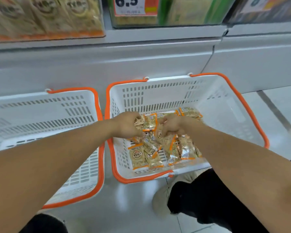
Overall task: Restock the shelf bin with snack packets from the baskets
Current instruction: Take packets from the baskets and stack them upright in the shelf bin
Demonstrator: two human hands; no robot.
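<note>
Both hands are down in the right basket (pixel 225 105): the left hand (pixel 128 126) curls its fingers round a few snack packets (pixel 146 155), the right hand (pixel 172 126) pinches more from the heap on the basket's bottom. The left basket (pixel 40 111) stands just beside it on the floor (pixel 136 207), under the shelf bins (pixel 45 17).

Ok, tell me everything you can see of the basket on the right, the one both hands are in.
The right basket is white slotted plastic with an orange rim and orange handles folded down along it. It sits upright on the floor against the shelf base, beside the left basket. Snack packets cover only part of its bottom. The left hand and right hand both reach in, fingers curled on packets.
</note>
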